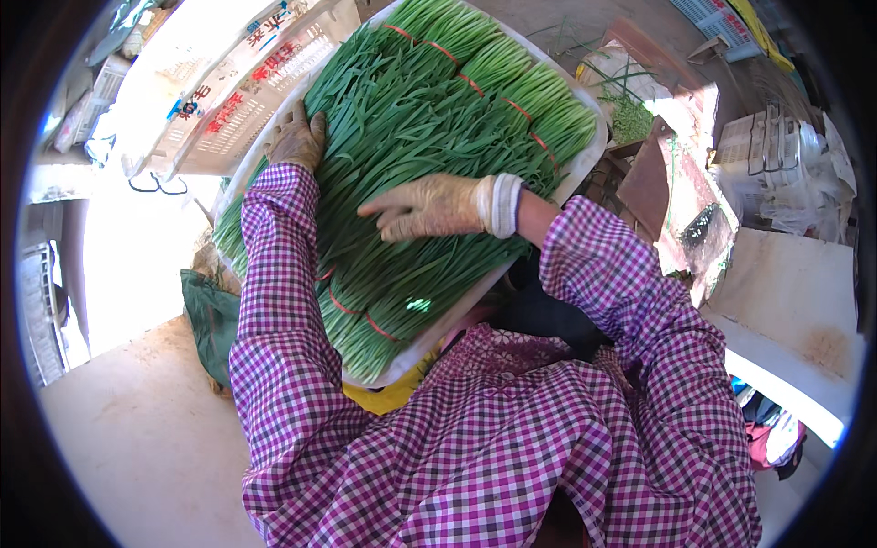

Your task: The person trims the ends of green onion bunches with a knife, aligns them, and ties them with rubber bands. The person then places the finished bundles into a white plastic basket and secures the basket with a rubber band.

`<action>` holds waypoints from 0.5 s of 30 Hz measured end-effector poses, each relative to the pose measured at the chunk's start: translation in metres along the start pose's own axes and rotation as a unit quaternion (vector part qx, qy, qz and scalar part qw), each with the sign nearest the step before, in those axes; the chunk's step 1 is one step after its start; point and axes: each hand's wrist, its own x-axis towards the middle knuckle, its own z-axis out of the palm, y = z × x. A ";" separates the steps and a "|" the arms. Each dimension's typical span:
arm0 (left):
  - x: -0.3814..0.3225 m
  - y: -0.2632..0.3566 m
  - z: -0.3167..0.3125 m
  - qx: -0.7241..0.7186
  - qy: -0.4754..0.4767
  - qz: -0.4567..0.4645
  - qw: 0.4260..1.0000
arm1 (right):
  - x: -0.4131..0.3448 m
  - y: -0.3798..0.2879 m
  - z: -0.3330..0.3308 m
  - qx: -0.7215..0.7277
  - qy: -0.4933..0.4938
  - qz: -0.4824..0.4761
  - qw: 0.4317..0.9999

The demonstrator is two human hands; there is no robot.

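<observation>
A pale tray [595,147] lies tilted before me, filled with bundles of long green leafy vegetables, likely garlic chives [411,144]. Red bands [471,83] go round the bundles near the tray's far right end and its near end. My left hand [297,139], in a soiled glove, rests at the left edge of the leaves with its fingers spread. Above the middle of the leaves is my right hand [428,207], gloved too, slightly blurred, fingers extended and nothing gripped. Whether its fingertips touch the leaves is unclear.
Plastic crates [240,109] bearing writing stand at upper left. A dark green bag [209,325] lies left of the tray, and yellow material [387,399] shows under its near end. At right are reddish boards [647,181], a white crate [757,147] with plastic bags, and a pale slab [788,294].
</observation>
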 end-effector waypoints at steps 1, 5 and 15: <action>0.003 0.009 -0.002 -0.025 0.025 0.007 0.999 | -0.010 0.018 0.003 -0.105 0.025 -0.008 0.994; -0.059 -0.024 -0.053 -0.162 0.220 0.126 0.954 | -0.064 0.062 -0.076 -0.266 0.243 0.230 0.904; -0.319 0.065 0.007 -0.125 0.129 0.303 0.936 | -0.108 0.007 0.082 -0.200 0.078 0.115 0.970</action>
